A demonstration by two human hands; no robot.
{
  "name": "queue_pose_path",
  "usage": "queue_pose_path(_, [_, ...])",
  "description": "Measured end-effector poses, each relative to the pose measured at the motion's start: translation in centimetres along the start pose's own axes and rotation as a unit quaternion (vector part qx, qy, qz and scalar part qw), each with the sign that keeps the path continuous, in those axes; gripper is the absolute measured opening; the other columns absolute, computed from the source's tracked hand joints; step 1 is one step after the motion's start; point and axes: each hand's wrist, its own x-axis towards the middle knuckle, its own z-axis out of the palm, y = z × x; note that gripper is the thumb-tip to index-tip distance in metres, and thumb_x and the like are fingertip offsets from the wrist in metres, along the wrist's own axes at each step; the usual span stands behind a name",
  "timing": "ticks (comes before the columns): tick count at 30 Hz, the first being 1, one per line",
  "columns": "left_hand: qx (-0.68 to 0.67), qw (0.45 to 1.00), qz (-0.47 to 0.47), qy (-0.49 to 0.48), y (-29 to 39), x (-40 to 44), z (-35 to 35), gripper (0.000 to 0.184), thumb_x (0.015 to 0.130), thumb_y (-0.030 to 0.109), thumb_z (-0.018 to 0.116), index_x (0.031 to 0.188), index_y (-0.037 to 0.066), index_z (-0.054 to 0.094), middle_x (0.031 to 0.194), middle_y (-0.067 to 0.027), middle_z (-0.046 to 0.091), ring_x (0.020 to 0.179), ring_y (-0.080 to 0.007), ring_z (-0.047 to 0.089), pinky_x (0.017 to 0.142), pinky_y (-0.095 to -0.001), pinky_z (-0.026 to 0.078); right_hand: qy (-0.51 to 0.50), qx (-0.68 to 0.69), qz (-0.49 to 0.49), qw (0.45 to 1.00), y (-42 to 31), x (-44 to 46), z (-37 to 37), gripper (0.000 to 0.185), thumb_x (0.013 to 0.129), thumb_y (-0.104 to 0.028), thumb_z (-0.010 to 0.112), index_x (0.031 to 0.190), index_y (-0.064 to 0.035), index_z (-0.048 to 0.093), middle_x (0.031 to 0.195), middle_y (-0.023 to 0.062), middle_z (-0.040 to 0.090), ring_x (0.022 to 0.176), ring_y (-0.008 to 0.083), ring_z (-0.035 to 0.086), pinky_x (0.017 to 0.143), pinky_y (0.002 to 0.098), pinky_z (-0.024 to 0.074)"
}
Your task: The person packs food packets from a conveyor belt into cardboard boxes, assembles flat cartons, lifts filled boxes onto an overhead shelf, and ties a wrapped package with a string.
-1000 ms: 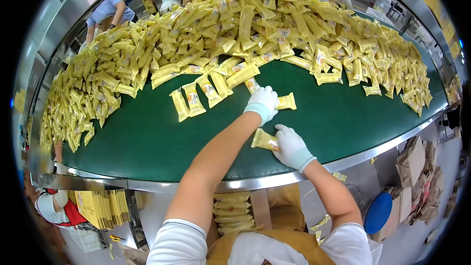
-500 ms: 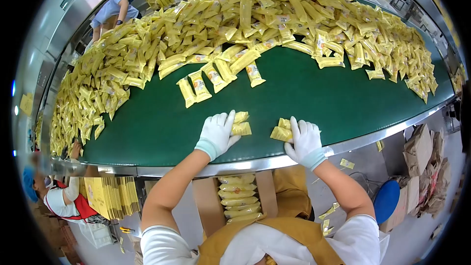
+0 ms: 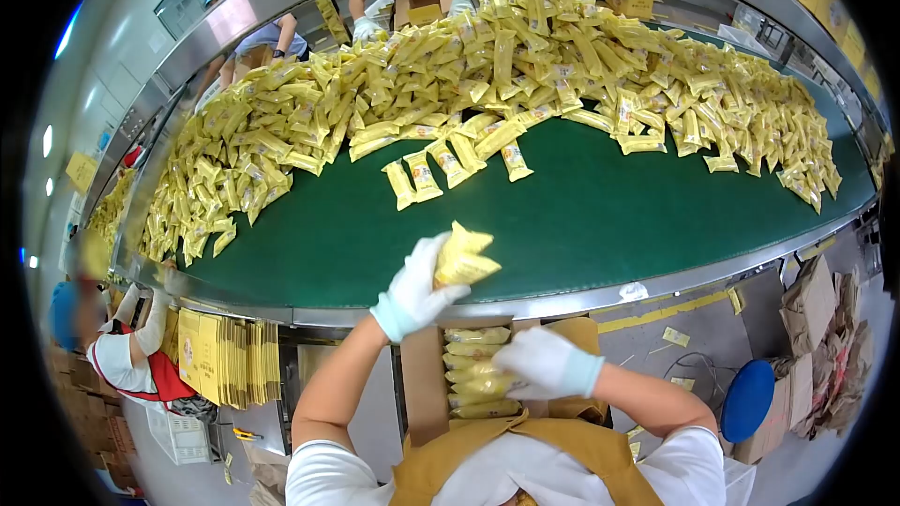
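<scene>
My left hand (image 3: 416, 286), in a white glove, is closed around a few yellow snack packets (image 3: 466, 262) and holds them just above the near edge of the green conveyor belt (image 3: 581, 225). Below that edge, my gloved right hand (image 3: 547, 364) reaches over an open cardboard box (image 3: 424, 384) in front of my body. Yellow packets (image 3: 476, 351) lie stacked in a row inside the box. The right fingers are smeared by motion and touch or cover packets there; whether they grip one is unclear.
A large heap of yellow packets (image 3: 562, 66) covers the belt's far side, with several loose packets (image 3: 425, 175) lined up before it. Co-workers' gloved hands (image 3: 367, 26) work across the belt. Flat yellow cartons (image 3: 225, 356) stand at left, a blue stool (image 3: 747, 400) at right.
My right hand has gone from the belt down to the box, taking its packets off the belt. My left hand has lifted and tilted its packets. The view has shifted slightly.
</scene>
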Motion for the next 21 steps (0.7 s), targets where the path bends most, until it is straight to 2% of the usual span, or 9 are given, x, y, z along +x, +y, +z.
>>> queue_pose_path(4, [-0.035,0.998,0.013,-0.049,2.8,-3.5,0.4,0.083,0.081,0.026,0.079,0.147,-0.002,0.037,0.136,-0.0253,0.050,0.123,-0.0445,0.052,0.103,-0.0440,0.045,-0.049,0.006,-0.134,0.990,0.5,3.0,8.7,0.030,0.077,-0.022,0.075,0.099,-0.0065,0.061,0.102,0.0153,0.064,0.095,0.0334,0.063,0.083,0.0480,0.0504])
queue_pose_path(7, [-0.063,0.990,-0.041,-0.119,4.6,-6.3,2.4,0.092,0.078,0.020,0.079,0.153,-0.002,0.030,0.127,-0.0257,0.055,0.117,-0.0444,0.054,0.105,-0.0468,0.043,-0.069,0.003,-0.149,0.986,0.5,4.4,14.3,0.023,0.083,-0.019,0.068,0.101,-0.0054,0.061,0.105,0.0150,0.064,0.096,0.0340,0.064,0.085,0.0471,0.0514])
queue_pose_path(8, [-0.011,0.990,-0.038,-0.136,5.2,-7.3,3.3,0.092,0.079,0.019,0.077,0.155,0.001,0.029,0.124,-0.0249,0.057,0.115,-0.0427,0.056,0.102,-0.0464,0.044,-0.093,-0.014,-0.127,0.987,0.1,4.5,14.5,0.023,0.089,-0.018,0.060,0.108,-0.0053,0.062,0.108,0.0152,0.064,0.099,0.0344,0.065,0.088,0.0438,0.0528])
queue_pose_path(11, [0.130,0.971,-0.022,-0.200,4.4,-10.5,6.8,0.084,0.083,0.021,0.072,0.155,0.007,0.033,0.123,-0.0210,0.059,0.113,-0.0382,0.058,0.099,-0.0461,0.044,-0.079,0.216,0.020,0.973,-0.8,4.4,14.7,0.028,0.093,-0.016,0.052,0.119,-0.0070,0.061,0.114,0.0154,0.065,0.102,0.0335,0.065,0.088,0.0413,0.0543])
queue_pose_path(12, [0.161,0.968,-0.012,-0.192,4.3,-11.6,7.7,0.081,0.084,0.023,0.071,0.155,0.009,0.035,0.123,-0.0195,0.060,0.112,-0.0368,0.058,0.098,-0.0461,0.044,-0.066,0.023,-0.126,0.990,0.4,3.5,15.5,0.034,0.093,-0.015,0.051,0.125,-0.0103,0.060,0.119,0.0147,0.064,0.104,0.0333,0.065,0.087,0.0416,0.0549])
queue_pose_path(15, [0.230,0.956,0.011,-0.183,4.0,-13.7,9.5,0.073,0.087,0.028,0.067,0.152,0.013,0.039,0.124,-0.0161,0.060,0.111,-0.0339,0.059,0.097,-0.0469,0.043,-0.074,0.048,-0.150,0.985,-0.2,0.5,12.0,0.035,0.091,-0.016,0.054,0.125,-0.0100,0.059,0.116,0.0139,0.063,0.101,0.0329,0.065,0.086,0.0434,0.0553])
queue_pose_path(17, [0.239,0.951,0.015,-0.195,3.9,-14.6,10.6,0.069,0.088,0.030,0.065,0.151,0.014,0.042,0.126,-0.0150,0.060,0.112,-0.0339,0.059,0.098,-0.0482,0.042,-0.041,-0.035,-0.172,0.984,0.7,-1.5,12.1,0.028,0.090,-0.020,0.056,0.117,-0.0142,0.063,0.108,0.0095,0.062,0.094,0.0272,0.065,0.080,0.0407,0.0533])
queue_pose_path(20, [0.197,0.948,-0.036,-0.247,4.7,-14.2,10.7,0.067,0.094,0.037,0.058,0.152,0.010,0.039,0.144,-0.0200,0.049,0.132,-0.0369,0.048,0.109,-0.0499,0.036,0.077,-0.081,-0.178,0.978,-0.1,-3.8,9.6,0.012,0.083,-0.023,0.063,0.094,-0.0173,0.066,0.093,0.0037,0.058,0.083,0.0208,0.060,0.071,0.0350,0.0475])
queue_pose_path(21, [0.179,0.948,-0.049,-0.257,4.9,-14.2,10.4,0.068,0.096,0.040,0.056,0.153,0.008,0.038,0.150,-0.0218,0.045,0.139,-0.0377,0.043,0.113,-0.0500,0.033,0.068,-0.095,-0.147,0.982,-0.2,-4.0,9.9,0.010,0.083,-0.023,0.063,0.092,-0.0179,0.065,0.092,0.0025,0.057,0.082,0.0210,0.060,0.071,0.0355,0.0475])
